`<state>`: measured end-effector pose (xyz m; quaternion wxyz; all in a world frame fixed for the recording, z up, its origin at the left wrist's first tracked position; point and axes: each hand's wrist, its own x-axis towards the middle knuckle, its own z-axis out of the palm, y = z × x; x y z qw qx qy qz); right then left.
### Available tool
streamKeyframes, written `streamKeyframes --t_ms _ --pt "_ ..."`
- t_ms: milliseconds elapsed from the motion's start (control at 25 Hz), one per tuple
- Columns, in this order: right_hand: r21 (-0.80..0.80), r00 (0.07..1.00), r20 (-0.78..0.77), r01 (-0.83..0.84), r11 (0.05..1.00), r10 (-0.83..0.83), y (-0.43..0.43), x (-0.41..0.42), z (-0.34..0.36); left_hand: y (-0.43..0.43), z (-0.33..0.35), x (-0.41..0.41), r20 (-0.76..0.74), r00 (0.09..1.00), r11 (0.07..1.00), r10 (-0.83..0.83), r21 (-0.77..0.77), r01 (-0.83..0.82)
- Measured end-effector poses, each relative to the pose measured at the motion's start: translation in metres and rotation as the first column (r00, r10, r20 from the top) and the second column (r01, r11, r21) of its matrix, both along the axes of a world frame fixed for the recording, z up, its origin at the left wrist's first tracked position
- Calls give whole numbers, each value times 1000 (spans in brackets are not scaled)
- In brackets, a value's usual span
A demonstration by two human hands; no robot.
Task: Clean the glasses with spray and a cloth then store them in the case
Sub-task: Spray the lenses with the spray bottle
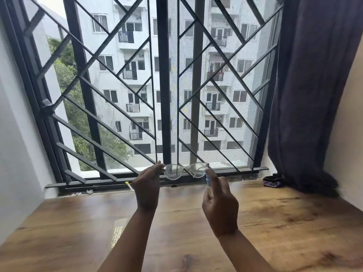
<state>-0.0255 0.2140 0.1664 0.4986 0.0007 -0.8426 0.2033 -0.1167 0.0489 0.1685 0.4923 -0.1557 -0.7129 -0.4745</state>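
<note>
Clear-framed glasses (185, 170) are held up in front of the window, lenses facing me. My left hand (147, 188) pinches them at their left corner. My right hand (219, 205) grips a small spray bottle (208, 180) with a blue top, upright, its nozzle just below the right lens and my forefinger on top of it. The left lens looks speckled with droplets. A dark case or cloth bundle (272, 181) lies on the table at the back right, under the curtain.
A wooden table (78, 222) spreads below my arms. The barred window (163, 95) stands straight ahead, a dark curtain (310, 95) hangs at the right. A flat clear packet (117, 234) lies on the table by my left forearm. Small bits sit on the sill (128, 185).
</note>
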Motion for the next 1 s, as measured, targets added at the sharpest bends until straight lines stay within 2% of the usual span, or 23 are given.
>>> streamKeyframes --t_ms 360,520,680,840,1000 --pt "-23 996 -88 25 999 -27 -1 -1 -2 -2 0 0 -13 999 999 -36 15 36" --pt "-76 992 -129 -17 997 7 -1 3 -1 -3 0 2 -11 999 999 -38 12 39" --pt "-167 977 -162 -166 972 139 4 11 -2 -3 -1 2 9 999 999 -33 22 33" --pt "-218 944 -100 -329 919 315 12 17 -10 -2 -3 3 23 1000 1000 8 8 -9" --pt "-290 930 -43 -362 886 366 20 14 -21 -1 -5 5 16 1000 1000 25 1 -25"
